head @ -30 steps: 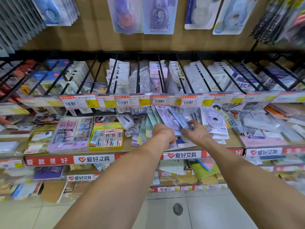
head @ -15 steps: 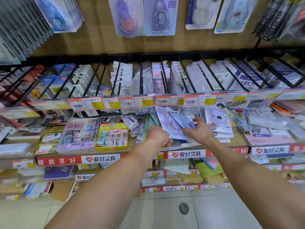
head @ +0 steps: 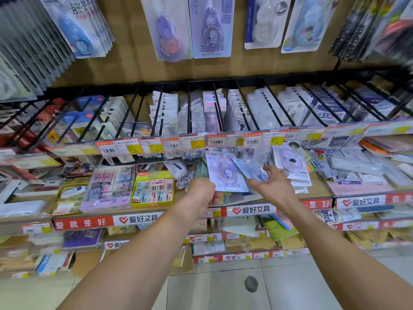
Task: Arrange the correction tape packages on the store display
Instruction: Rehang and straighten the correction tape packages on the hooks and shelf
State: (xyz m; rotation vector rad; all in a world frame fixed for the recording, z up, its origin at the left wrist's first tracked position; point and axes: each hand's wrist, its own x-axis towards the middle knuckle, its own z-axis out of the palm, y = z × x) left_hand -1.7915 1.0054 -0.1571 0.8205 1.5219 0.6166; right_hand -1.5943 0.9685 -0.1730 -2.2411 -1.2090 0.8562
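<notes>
A fanned stack of correction tape packages, purple and pale blue cards, sits over the wooden shelf just below the price rail. My left hand grips the bottom of the stack from the left. My right hand pinches a pale blue package at the stack's right side, thumb underneath. More packages of the same kind lie on the shelf to the right. Others hang on the back wall above.
Black wire hooks loaded with hanging packs jut out above the shelf, fronted by orange price tags. Eraser boxes stand left of my hands. Loose stationery is piled at the right. Lower shelves and a tiled floor lie below.
The stack has lifted slightly and drawn toward me. My right hand's fingers have spread over the blue package. The camera view has tipped up a little.
</notes>
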